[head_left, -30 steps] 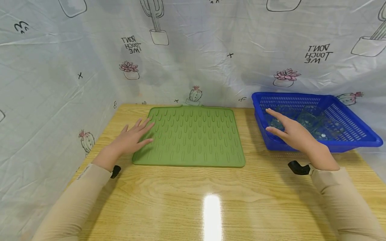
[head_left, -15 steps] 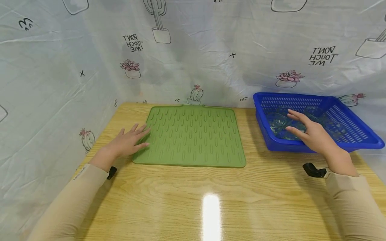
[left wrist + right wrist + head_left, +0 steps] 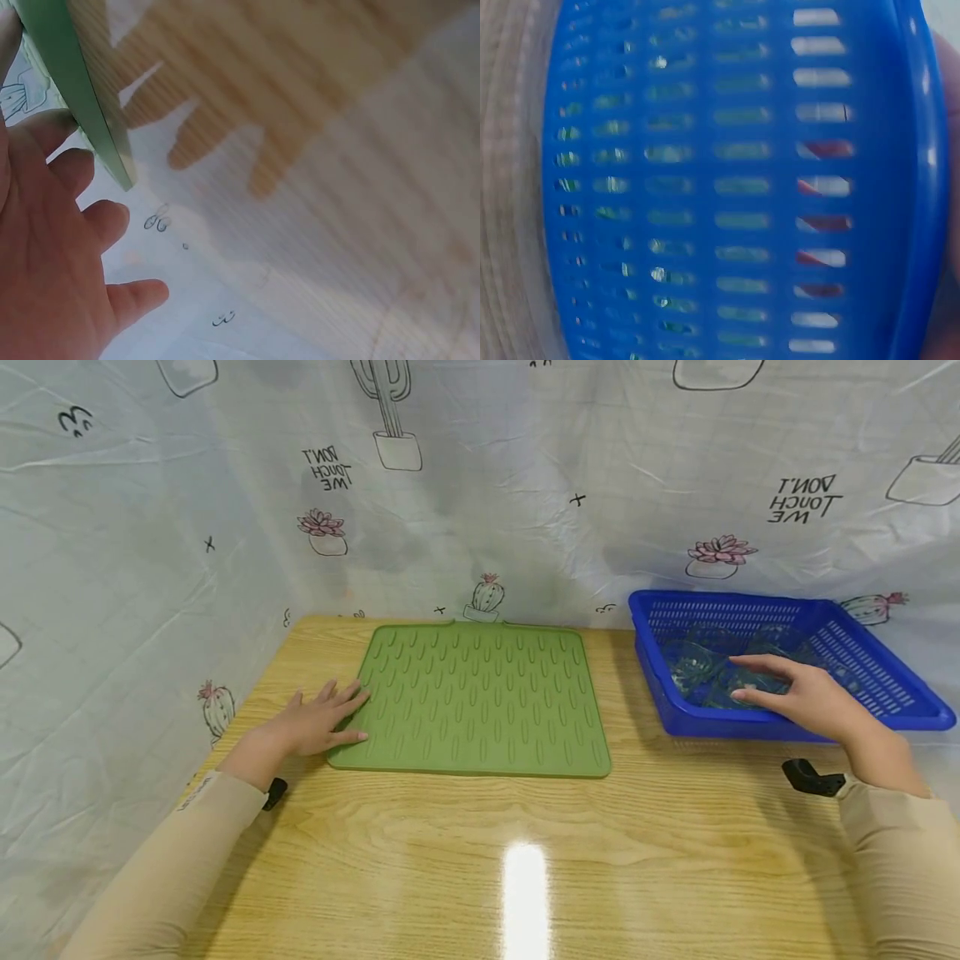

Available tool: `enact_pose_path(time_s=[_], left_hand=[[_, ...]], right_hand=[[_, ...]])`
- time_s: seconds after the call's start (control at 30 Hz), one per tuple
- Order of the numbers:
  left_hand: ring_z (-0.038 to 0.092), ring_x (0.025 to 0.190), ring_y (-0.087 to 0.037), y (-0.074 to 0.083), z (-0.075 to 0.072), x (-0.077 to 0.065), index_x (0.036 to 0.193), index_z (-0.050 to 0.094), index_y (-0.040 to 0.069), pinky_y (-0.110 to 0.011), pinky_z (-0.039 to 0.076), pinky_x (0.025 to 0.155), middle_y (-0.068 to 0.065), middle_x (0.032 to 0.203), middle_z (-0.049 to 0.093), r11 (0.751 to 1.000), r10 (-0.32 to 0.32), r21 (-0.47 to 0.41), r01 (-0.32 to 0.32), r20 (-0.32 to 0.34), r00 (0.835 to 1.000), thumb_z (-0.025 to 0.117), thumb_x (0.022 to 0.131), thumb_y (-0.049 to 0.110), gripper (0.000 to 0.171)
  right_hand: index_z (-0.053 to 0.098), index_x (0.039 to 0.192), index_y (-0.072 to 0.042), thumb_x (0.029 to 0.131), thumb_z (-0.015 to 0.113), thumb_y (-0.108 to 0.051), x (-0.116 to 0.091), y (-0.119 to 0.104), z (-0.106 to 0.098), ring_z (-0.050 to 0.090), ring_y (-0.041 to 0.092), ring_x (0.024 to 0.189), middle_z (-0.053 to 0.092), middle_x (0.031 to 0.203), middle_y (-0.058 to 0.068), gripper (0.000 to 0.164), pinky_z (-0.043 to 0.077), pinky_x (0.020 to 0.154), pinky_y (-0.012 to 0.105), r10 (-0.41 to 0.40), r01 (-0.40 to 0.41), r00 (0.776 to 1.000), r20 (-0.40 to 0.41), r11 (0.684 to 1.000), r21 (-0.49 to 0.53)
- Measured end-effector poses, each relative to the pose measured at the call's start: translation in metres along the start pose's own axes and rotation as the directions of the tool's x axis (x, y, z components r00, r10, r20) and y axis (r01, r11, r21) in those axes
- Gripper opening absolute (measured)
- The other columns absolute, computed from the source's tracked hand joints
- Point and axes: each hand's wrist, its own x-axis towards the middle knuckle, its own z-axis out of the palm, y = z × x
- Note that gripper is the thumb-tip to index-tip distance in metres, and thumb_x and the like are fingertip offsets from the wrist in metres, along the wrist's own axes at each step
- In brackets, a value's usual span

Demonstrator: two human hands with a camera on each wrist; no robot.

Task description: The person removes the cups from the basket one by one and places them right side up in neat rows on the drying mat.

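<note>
My left hand [image 3: 313,723] lies spread at the left edge of a green ridged mat [image 3: 480,702], fingertips over its border. In the left wrist view the fingers [image 3: 112,221] are apart beside the edge of the mat [image 3: 64,75]. My right hand [image 3: 817,697] reaches over the front rim of a blue perforated plastic basket [image 3: 750,725], thumb and fingers parted above clear glassware [image 3: 693,664]. The right wrist view shows mainly the slotted wall of the basket [image 3: 780,172], with the glassware dim behind it; the fingertips are hidden there.
The wooden table [image 3: 420,852] runs in front of the mat and basket. A pale curtain [image 3: 525,485] printed with cacti hangs close behind and along the left. Black wrist mounts [image 3: 813,778] stick out under both wrists.
My right hand has moved right and lowered from above the basket's left side to the glassware at its front. My left hand has drawn slightly back and down toward the mat's left edge.
</note>
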Motion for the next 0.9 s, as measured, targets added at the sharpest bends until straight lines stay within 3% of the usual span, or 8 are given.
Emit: enact_pose_path(time_s=[0.27,0.33,0.4,0.53,0.63,0.73,0.8,0.9], left_hand=[[0.004,0.151,-0.053,0.001,0.000,-0.001,0.165,0.021,0.007,-0.083,0.002,0.108,-0.022,0.169,0.011,0.999,-0.006,-0.039,0.008,0.046,0.999,0.053,0.102,0.058,0.087],[0.004,0.150,-0.054,0.000,0.000,-0.002,0.165,0.021,0.006,-0.083,0.002,0.107,-0.022,0.169,0.011,0.999,-0.006,-0.049,0.008,0.049,0.999,0.053,0.102,0.058,0.087],[0.003,0.150,-0.054,0.000,0.000,-0.001,0.165,0.021,0.007,-0.084,0.002,0.107,-0.022,0.169,0.011,0.999,-0.007,-0.053,0.010,0.051,0.999,0.053,0.102,0.059,0.087],[0.003,0.151,-0.054,0.000,0.001,-0.001,0.165,0.020,0.007,-0.083,0.001,0.107,-0.022,0.169,0.010,0.998,-0.012,-0.055,0.015,0.054,0.998,0.052,0.102,0.059,0.088],[0.002,0.151,-0.053,0.001,0.001,-0.002,0.165,0.020,0.008,-0.083,0.000,0.107,-0.022,0.169,0.009,0.998,-0.013,-0.067,0.017,0.057,0.998,0.052,0.102,0.060,0.088],[0.002,0.150,-0.054,0.001,0.000,-0.003,0.165,0.021,0.007,-0.083,-0.001,0.107,-0.023,0.169,0.009,0.997,-0.011,-0.078,0.015,0.056,0.998,0.053,0.102,0.060,0.088],[0.002,0.151,-0.054,0.001,0.000,-0.003,0.165,0.021,0.008,-0.083,-0.001,0.107,-0.023,0.169,0.009,0.997,-0.013,-0.076,0.017,0.055,0.998,0.053,0.102,0.060,0.088],[0.001,0.151,-0.054,0.001,-0.001,-0.002,0.165,0.021,0.008,-0.083,-0.001,0.107,-0.023,0.169,0.009,0.997,-0.014,-0.073,0.018,0.054,0.998,0.052,0.102,0.060,0.088]], right_hand=[[0.050,0.150,-0.001,0.097,0.075,-0.032,-0.005,0.008,-0.006,0.044,0.056,0.129,0.045,0.147,0.036,0.066,0.040,0.093,0.072,0.031,-0.031,1.000,0.001,0.999,0.036],[0.054,0.148,-0.002,0.096,0.077,-0.032,-0.005,0.009,-0.006,0.056,0.037,0.125,0.051,0.144,0.033,0.065,0.044,0.092,0.067,0.032,-0.031,0.999,-0.016,0.999,0.023],[0.057,0.146,-0.003,0.095,0.078,-0.032,-0.005,0.011,-0.006,0.063,0.011,0.113,0.055,0.141,0.032,0.063,0.053,0.090,0.051,0.028,-0.027,0.999,-0.030,0.999,0.018],[0.058,0.144,-0.002,0.093,0.080,-0.031,-0.005,0.015,-0.008,0.049,-0.020,0.094,0.057,0.138,0.031,0.062,0.052,0.073,0.018,0.026,-0.024,0.999,-0.046,0.999,0.026],[0.058,0.144,-0.001,0.093,0.079,-0.032,-0.005,0.017,-0.009,0.055,-0.011,0.096,0.056,0.138,0.031,0.063,0.049,0.070,0.017,0.039,-0.038,0.998,-0.049,0.999,0.024],[0.056,0.145,0.000,0.094,0.078,-0.033,-0.005,0.018,-0.009,0.064,0.021,0.109,0.055,0.138,0.032,0.065,0.056,0.077,0.037,0.053,-0.053,0.997,-0.049,0.998,0.015],[0.054,0.146,0.001,0.095,0.077,-0.034,-0.005,0.018,-0.009,0.058,0.043,0.116,0.054,0.137,0.034,0.066,0.054,0.082,0.053,0.062,-0.062,0.997,-0.041,0.998,0.008],[0.050,0.148,0.004,0.097,0.075,-0.034,-0.004,0.018,-0.010,0.050,0.054,0.120,0.051,0.137,0.038,0.068,0.047,0.085,0.067,0.068,-0.068,0.998,-0.011,0.998,0.004]])
